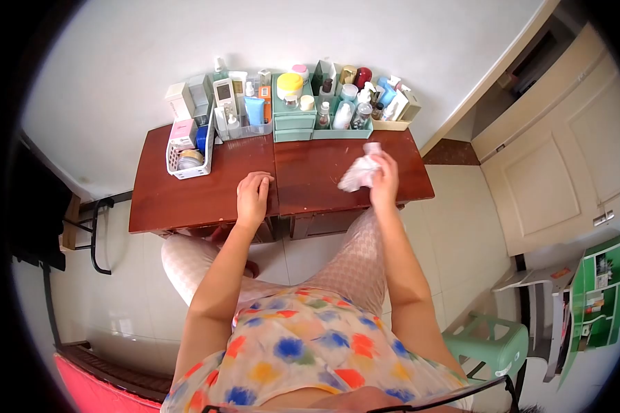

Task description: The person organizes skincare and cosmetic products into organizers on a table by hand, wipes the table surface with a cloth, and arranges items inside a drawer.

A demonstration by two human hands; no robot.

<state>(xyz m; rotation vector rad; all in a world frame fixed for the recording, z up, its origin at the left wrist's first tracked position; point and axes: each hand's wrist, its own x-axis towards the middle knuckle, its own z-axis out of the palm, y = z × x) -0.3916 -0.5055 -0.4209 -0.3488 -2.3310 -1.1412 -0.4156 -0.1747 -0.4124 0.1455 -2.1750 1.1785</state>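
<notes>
My right hand (384,180) is closed on a crumpled pale pink-white cloth (359,175), held over the right part of the red-brown wooden table (310,172). Near the table's front edge, left of the middle seam, my left hand (253,195) rests with its fingers bent together and nothing visible in them. Behind my hands stand a green organizer with drawers (293,124), a clear holder with bottles and a blue tube (254,110), and a white basket (189,167) of small boxes and jars. Whether the cloth touches the tabletop is hard to tell.
A cream box (393,125) of tubes stands at the table's back right. On the floor at the lower right is a green stool (492,341), beside a green shelf (603,303). The cream door (565,151) is on the right. A black metal frame (95,237) stands left.
</notes>
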